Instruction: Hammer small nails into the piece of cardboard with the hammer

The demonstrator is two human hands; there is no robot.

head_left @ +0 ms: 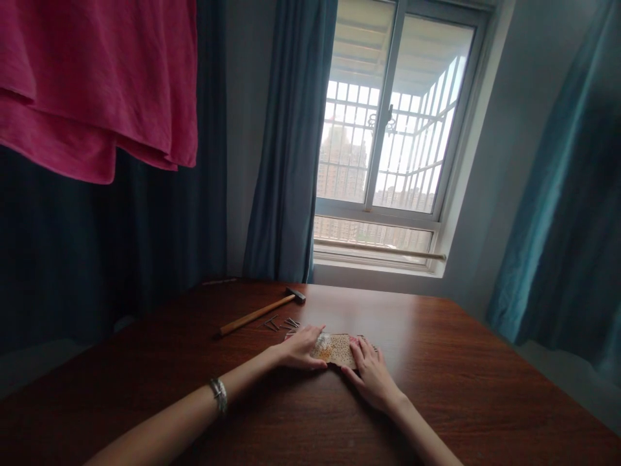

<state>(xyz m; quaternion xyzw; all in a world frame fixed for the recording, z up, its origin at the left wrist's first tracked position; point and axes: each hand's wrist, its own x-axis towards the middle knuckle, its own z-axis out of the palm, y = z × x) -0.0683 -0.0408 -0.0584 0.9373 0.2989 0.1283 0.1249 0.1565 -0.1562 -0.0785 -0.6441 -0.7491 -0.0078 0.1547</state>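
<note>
A small flat wooden block [334, 348], pale and dotted with many small holes or nail heads, lies on the dark wooden table [436, 362]. My left hand [301, 348] grips its left end, fingers curled round the edge. On its right end rests my right hand [369, 370], fingers laid over the top. A hammer [262, 312] with a wooden handle and dark head lies just beyond the block on the left. Several loose nails [281, 323] sit between the hammer and my left hand. A metal bracelet is on my left wrist.
A window [388, 129] with a grille is straight ahead, flanked by blue curtains [286, 142]. A pink cloth [97, 84] hangs at the upper left. The table's far edge runs near the wall below the window.
</note>
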